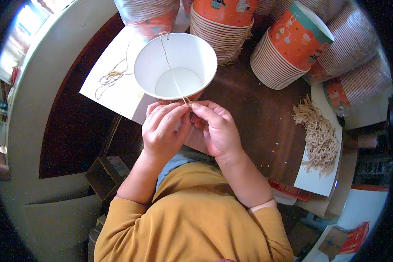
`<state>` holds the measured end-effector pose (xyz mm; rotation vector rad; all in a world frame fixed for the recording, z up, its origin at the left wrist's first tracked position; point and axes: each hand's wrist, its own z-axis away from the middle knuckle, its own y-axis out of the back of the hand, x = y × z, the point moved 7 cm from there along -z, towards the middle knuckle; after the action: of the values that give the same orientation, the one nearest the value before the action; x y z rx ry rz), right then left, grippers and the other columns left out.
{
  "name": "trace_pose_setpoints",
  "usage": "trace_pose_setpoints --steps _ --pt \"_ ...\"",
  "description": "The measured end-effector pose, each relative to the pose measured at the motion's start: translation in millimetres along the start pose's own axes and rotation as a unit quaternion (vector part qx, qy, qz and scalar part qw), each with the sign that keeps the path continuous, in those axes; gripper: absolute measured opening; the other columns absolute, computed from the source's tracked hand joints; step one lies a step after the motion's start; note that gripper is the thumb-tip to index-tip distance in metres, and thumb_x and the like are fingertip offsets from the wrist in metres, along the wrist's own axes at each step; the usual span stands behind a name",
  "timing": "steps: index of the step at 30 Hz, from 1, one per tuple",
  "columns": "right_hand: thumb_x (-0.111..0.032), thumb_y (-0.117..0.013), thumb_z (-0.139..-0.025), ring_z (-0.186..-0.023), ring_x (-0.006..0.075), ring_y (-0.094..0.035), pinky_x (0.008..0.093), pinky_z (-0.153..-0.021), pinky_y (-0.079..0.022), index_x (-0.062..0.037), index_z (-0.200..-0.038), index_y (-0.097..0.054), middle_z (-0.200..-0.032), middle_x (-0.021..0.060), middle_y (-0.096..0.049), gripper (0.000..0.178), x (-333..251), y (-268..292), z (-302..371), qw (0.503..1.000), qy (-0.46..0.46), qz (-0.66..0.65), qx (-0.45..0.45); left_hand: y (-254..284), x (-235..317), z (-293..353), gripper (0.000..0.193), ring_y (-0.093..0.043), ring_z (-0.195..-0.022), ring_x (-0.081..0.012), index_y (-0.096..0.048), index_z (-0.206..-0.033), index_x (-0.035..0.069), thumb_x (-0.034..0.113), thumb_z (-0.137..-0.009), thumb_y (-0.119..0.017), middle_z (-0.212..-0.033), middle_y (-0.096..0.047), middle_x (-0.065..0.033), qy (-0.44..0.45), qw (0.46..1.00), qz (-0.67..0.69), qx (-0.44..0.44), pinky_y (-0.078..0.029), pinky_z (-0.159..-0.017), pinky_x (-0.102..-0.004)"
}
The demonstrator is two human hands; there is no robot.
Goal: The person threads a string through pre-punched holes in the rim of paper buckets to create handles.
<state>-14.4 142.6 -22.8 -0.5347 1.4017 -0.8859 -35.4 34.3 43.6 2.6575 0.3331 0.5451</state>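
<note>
A paper bucket (pixel 179 81), white inside, stands in front of me with its mouth facing up. A thin tan string (pixel 171 72) is tied at a hole in its far rim and runs across the mouth to the near rim. There my left hand (pixel 163 126) and my right hand (pixel 217 124) meet, both closed, pinching the string between thumbs and fingertips. The bucket's near outer side is mostly hidden behind my hands.
Loose strings (pixel 113 77) lie on white card at the left. Stacks of orange buckets (pixel 288 48) stand at the back and right, some in clear plastic. A heap of tan strings (pixel 319 137) lies on white board at the right. An open cardboard box (pixel 105 177) sits below left.
</note>
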Motion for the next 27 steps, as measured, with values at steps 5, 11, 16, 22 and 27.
trace_pose_setpoints --steps 5,11,16,22,27 --pt "-0.018 -0.063 -0.087 -0.074 0.0071 -0.057 0.0215 -0.069 -0.045 -0.0055 -0.095 -0.066 -0.086 0.0006 -0.066 0.015 1 3 -4 0.999 -0.031 0.023 0.018 0 -2 0 0.021 -0.065 -0.073 -0.0208 -0.064 -0.084 0.004 -0.004 -0.066 -0.07 -0.081 -0.066 -0.0078 0.002 1.0 0.012 -0.024 -0.048 -0.07 -0.0329" --pt "-0.017 -0.063 -0.086 -0.072 0.0073 -0.056 0.022 -0.067 -0.044 -0.0067 -0.096 -0.067 -0.086 -0.0005 -0.066 0.015 2 -3 -8 0.998 -0.037 0.046 0.003 -2 -9 2 0.018 -0.065 -0.071 -0.0211 -0.063 -0.08 0.003 -0.007 -0.066 -0.068 -0.078 -0.066 -0.0086 0.066 0.993 0.094 -0.03 -0.05 -0.069 -0.0312" --pt "-0.016 -0.063 -0.085 -0.071 0.0066 -0.055 0.0206 -0.069 -0.043 -0.0063 -0.094 -0.066 -0.086 0.0006 -0.067 0.014 -6 11 -9 0.994 -0.02 0.103 0.039 -1 -18 5 0.021 -0.064 -0.072 -0.0226 -0.063 -0.081 0.004 -0.009 -0.065 -0.068 -0.078 -0.066 -0.0088 0.118 0.984 0.13 -0.026 -0.051 -0.065 -0.0297" --pt "-0.016 -0.062 -0.089 -0.082 0.0073 -0.058 0.0224 -0.077 -0.046 -0.0042 -0.099 -0.065 -0.092 -0.0009 -0.065 0.016 -12 -2 -8 0.989 0.012 0.147 -0.015 -3 -4 -6 0.033 -0.064 -0.072 -0.0213 -0.065 -0.097 0.004 -0.007 -0.066 -0.068 -0.082 -0.066 -0.0072 0.014 0.998 0.052 -0.025 -0.049 -0.069 -0.0328" --pt "-0.016 -0.061 -0.091 -0.087 0.0079 -0.058 0.0226 -0.082 -0.046 -0.002 -0.102 -0.064 -0.098 0.0016 -0.065 0.018 -10 -1 -6 0.991 -0.008 0.134 -0.015 -2 -2 -6 0.03 -0.064 -0.073 -0.021 -0.066 -0.095 0.004 -0.006 -0.066 -0.068 -0.081 -0.066 -0.007 -0.004 0.999 0.028 -0.019 -0.049 -0.07 -0.033"
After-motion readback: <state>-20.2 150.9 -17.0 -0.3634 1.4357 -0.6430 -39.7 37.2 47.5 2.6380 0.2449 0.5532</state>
